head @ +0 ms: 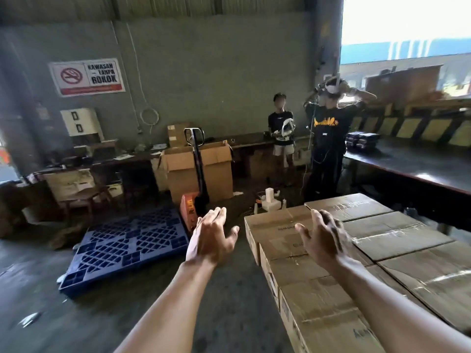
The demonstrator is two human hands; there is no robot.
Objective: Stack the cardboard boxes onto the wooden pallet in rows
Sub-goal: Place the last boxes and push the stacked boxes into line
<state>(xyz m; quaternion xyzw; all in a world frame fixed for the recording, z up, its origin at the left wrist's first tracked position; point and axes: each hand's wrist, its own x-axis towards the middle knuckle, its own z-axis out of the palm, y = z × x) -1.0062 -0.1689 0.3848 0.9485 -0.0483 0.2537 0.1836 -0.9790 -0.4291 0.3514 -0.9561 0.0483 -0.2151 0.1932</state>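
A stack of taped cardboard boxes fills the lower right, laid in rows with their tops level. Whatever the boxes stand on is hidden. My left hand is stretched out in the air left of the stack, fingers spread, holding nothing. My right hand hovers just over the near-left boxes, fingers spread, also empty. A blue plastic pallet lies tilted on the floor to the left. No wooden pallet is visible.
An orange hand pallet truck stands behind the blue pallet. A large open carton is behind it. Two people stand at the back right by a long dark table. Small white items lie on the floor.
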